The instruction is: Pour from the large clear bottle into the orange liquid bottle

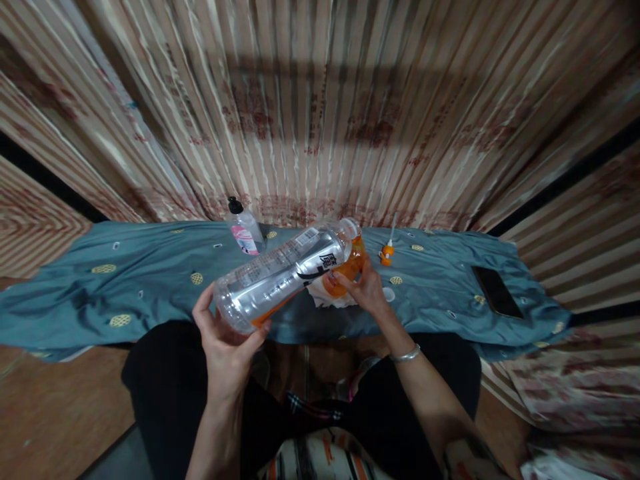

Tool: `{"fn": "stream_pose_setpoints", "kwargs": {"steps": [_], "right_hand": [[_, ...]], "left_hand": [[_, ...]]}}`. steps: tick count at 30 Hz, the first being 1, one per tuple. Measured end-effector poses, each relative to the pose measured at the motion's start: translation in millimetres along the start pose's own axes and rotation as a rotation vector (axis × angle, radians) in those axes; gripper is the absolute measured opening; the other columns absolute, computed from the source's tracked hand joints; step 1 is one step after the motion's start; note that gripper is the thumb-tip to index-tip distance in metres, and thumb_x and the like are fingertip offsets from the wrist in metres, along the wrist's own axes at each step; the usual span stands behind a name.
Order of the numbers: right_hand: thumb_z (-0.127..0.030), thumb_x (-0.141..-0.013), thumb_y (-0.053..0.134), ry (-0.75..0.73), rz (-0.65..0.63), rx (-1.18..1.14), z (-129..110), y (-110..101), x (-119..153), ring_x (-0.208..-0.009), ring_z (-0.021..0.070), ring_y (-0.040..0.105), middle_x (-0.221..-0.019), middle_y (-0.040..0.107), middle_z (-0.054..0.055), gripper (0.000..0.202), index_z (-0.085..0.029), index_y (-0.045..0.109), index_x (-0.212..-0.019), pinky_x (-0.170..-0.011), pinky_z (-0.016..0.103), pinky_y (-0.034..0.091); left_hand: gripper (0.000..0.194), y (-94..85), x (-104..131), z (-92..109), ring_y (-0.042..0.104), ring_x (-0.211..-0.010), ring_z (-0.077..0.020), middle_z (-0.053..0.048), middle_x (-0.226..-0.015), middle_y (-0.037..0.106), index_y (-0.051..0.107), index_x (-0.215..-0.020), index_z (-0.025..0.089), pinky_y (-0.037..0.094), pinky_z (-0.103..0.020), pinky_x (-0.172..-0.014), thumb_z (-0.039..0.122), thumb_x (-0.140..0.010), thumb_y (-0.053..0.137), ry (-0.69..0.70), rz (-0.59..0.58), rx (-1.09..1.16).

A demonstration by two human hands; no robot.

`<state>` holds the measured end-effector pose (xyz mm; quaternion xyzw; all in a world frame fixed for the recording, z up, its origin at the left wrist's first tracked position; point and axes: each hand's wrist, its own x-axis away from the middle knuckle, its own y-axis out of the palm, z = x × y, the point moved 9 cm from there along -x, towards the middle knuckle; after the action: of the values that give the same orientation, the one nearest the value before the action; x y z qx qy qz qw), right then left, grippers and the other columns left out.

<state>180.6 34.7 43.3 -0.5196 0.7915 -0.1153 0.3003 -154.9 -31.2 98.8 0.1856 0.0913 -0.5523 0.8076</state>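
Taking a clock face centred on the large clear plastic bottle with a silver label (280, 280), with twelve toward the pleated beige curtain with dark red prints (320, 127), the bottle is held up slantwise over the counter (165, 280), its base at eight o'clock and its neck at two. The person's left hand (226, 343) cups that base from between seven and eight, thumb and fingers spread wide around the rounded plastic and closed on it. The right hand (369, 288), at three o'clock, has its fingers part-way curled around a small translucent orange plastic bottle (354, 263), which is partly hidden behind the large bottle's neck; whether the two mouths touch, I cannot tell. A silver metal bracelet (407, 355) circles the right wrist. Crumpled white tissue (330, 298) lies just below the orange bottle, between three and four, and a small pale round disc (389, 294) sits at three, near the right wrist. Between two and three stands an orange pump top with a thin pale tube (387, 253), the tube pointing toward the curtain. At eleven is a clear pump bottle with a black head and pink label (245, 230). Farther out at three lies a black flat phone (497, 291). Teal cloth with yellow pineapple prints (70, 293) covers the counter.
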Motion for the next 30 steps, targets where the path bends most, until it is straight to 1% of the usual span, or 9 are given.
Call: {"fn": "stream_pose_setpoints", "kwargs": {"steps": [4,7,11,15,17,20,24,27,30], "right_hand": [[-0.064,-0.076,0.08,0.008,0.019,-0.005,1.9,0.6,0.7,-0.095,0.0368,0.078,-0.106,0.079,0.012,0.069,-0.022,0.058,-0.126,-0.079,0.05,0.064],[-0.065,-0.077,0.079,-0.005,0.033,-0.008,1.6,0.6,0.7,-0.093,0.0357,0.078,-0.104,0.078,0.01,0.068,-0.023,0.058,-0.125,-0.078,0.048,0.064],[-0.065,-0.077,0.078,-0.009,0.031,0.0,1.5,1.0,0.5,-0.093,0.0363,0.078,-0.104,0.078,0.011,0.068,-0.023,0.058,-0.127,-0.079,0.048,0.064],[-0.065,-0.078,0.076,-0.025,0.021,0.0,0.4,1.3,-0.2,-0.098,0.0373,0.078,-0.108,0.078,0.013,0.071,-0.02,0.057,-0.13,-0.083,0.051,0.064],[-0.064,-0.079,0.076,-0.032,0.015,-0.006,0.2,1.3,-0.7,-0.101,0.0369,0.077,-0.11,0.078,0.013,0.069,-0.021,0.057,-0.129,-0.085,0.051,0.064],[-0.062,-0.079,0.077,-0.026,0.005,-0.017,1.1,1.3,-1.1,-0.101,0.0365,0.078,-0.108,0.079,0.012,0.067,-0.022,0.056,-0.129,-0.086,0.051,0.064],[-0.063,-0.078,0.078,-0.002,-0.008,-0.015,3.0,1.8,-1.1,-0.1,0.0379,0.078,-0.11,0.079,0.013,0.072,-0.021,0.055,-0.132,-0.085,0.053,0.065],[-0.064,-0.077,0.078,-0.001,-0.01,-0.007,2.9,2.0,-0.8,-0.104,0.0394,0.077,-0.113,0.078,0.015,0.074,-0.02,0.055,-0.133,-0.087,0.055,0.064],[-0.063,-0.078,0.079,-0.013,-0.004,-0.019,1.9,1.5,-0.2,-0.108,0.0393,0.077,-0.114,0.078,0.015,0.071,-0.021,0.057,-0.13,-0.091,0.055,0.064]], "left_hand": [[0.099,-1.4,1.2,-3.4,0.064,-0.129,-0.0284,-0.009,-0.138,0.062,0.057,-0.137,0.027,0.052,-0.043,-0.112,0.032,-0.049,0.103,0.002,0.007,-0.006],[0.108,-0.7,3.0,-8.1,0.063,-0.132,-0.0298,-0.011,-0.142,0.061,0.054,-0.145,0.029,0.053,-0.042,-0.111,0.033,-0.049,0.104,-0.031,-0.004,0.006],[0.114,1.4,5.7,-15.2,0.062,-0.136,-0.031,-0.012,-0.149,0.059,0.049,-0.154,0.031,0.055,-0.039,-0.108,0.036,-0.053,0.103,-0.089,-0.039,-0.01],[0.115,1.9,5.9,-17.4,0.063,-0.135,-0.031,-0.013,-0.149,0.059,0.049,-0.157,0.031,0.058,-0.035,-0.103,0.037,-0.055,0.103,-0.089,-0.051,-0.013],[0.117,3.2,5.7,-18.7,0.063,-0.135,-0.0312,-0.013,-0.151,0.058,0.048,-0.157,0.032,0.059,-0.034,-0.101,0.037,-0.055,0.103,-0.096,-0.063,0.001],[0.121,5.7,5.8,-21.3,0.061,-0.139,-0.0341,-0.013,-0.156,0.055,0.046,-0.159,0.034,0.06,-0.037,-0.101,0.039,-0.053,0.103,-0.122,-0.075,0.023],[0.123,6.5,5.6,-24.9,0.058,-0.142,-0.0377,-0.014,-0.159,0.052,0.046,-0.158,0.034,0.06,-0.043,-0.104,0.04,-0.05,0.105,-0.152,-0.062,0.032],[0.121,5.4,4.4,-25.6,0.058,-0.142,-0.0374,-0.014,-0.158,0.052,0.048,-0.156,0.032,0.058,-0.045,-0.106,0.038,-0.05,0.105,-0.145,-0.052,0.02],[0.117,5.0,3.3,-23.7,0.059,-0.141,-0.0354,-0.014,-0.156,0.053,0.048,-0.156,0.031,0.055,-0.045,-0.11,0.038,-0.054,0.104,-0.126,-0.055,0.0]]}}
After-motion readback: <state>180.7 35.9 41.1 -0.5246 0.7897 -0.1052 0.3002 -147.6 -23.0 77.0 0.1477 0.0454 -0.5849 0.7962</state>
